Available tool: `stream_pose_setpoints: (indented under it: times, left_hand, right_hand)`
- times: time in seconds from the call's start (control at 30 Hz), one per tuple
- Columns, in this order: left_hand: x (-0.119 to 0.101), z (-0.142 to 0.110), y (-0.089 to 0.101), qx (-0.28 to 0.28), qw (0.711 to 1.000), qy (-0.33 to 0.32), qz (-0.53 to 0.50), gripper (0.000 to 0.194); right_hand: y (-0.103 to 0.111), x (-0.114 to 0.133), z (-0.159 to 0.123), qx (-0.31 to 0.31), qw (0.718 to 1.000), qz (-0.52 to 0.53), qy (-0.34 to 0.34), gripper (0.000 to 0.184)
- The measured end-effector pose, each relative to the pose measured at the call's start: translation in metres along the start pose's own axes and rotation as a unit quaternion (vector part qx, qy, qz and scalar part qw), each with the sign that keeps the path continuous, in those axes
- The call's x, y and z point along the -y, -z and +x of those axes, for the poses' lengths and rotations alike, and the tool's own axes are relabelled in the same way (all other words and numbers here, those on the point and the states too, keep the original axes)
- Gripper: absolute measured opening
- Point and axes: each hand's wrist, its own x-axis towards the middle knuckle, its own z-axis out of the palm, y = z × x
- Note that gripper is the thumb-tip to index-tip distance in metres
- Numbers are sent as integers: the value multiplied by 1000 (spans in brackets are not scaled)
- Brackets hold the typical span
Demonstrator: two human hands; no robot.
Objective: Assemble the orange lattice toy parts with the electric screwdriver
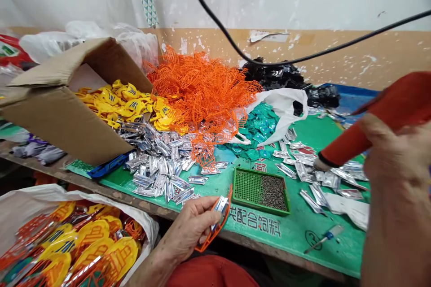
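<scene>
My left hand (pixel 190 228) is closed on a chrome-silver part (pixel 220 206) together with an orange plastic frame (pixel 215 235), above the table's front edge. At the right, my right hand (pixel 399 161) wraps round a red power screwdriver (pixel 350 143), whose nose points left and down over loose silver parts (pixel 310 172). Between the hands lies a green gridded tray (pixel 249 186), its right half filled with small dark screws (pixel 273 192). Motion blurs the right hand and the tool somewhat.
Behind are piles of orange frames (pixel 202 85), yellow parts (pixel 134 103), silver parts (pixel 161 166) and teal parts (pixel 259 125). A cardboard box (pixel 67 121) lies tipped at the left. A sack (pixel 148 224) holds yellow-orange pieces. A screwdriver (pixel 325 236) lies at front right; a black cable (pixel 229 38) hangs above.
</scene>
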Motion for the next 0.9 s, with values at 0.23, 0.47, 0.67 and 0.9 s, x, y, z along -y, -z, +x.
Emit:
stream_pose_setpoints:
  times: [0.23, 0.47, 0.67, 0.9]
  left_hand:
    - [0, -1, 7, -83, 997, -5, -8, 35]
    - [3, 10, 1, -58, 998, 20, -15, 36]
    - [6, 13, 0, -45, 999, 30, 0, 35]
    - [7, 15, -2, -45, 999, 25, 5, 37]
  right_hand:
    - [-56, 45, 14, -22, 968, 204, -143, 22]
    - [-102, 50, -44, 15, 959, 210, -189, 29]
    - [-114, 36, -95, 35, 966, 184, -177, 15]
    - [-116, 35, -103, 16, 964, 190, -186, 12]
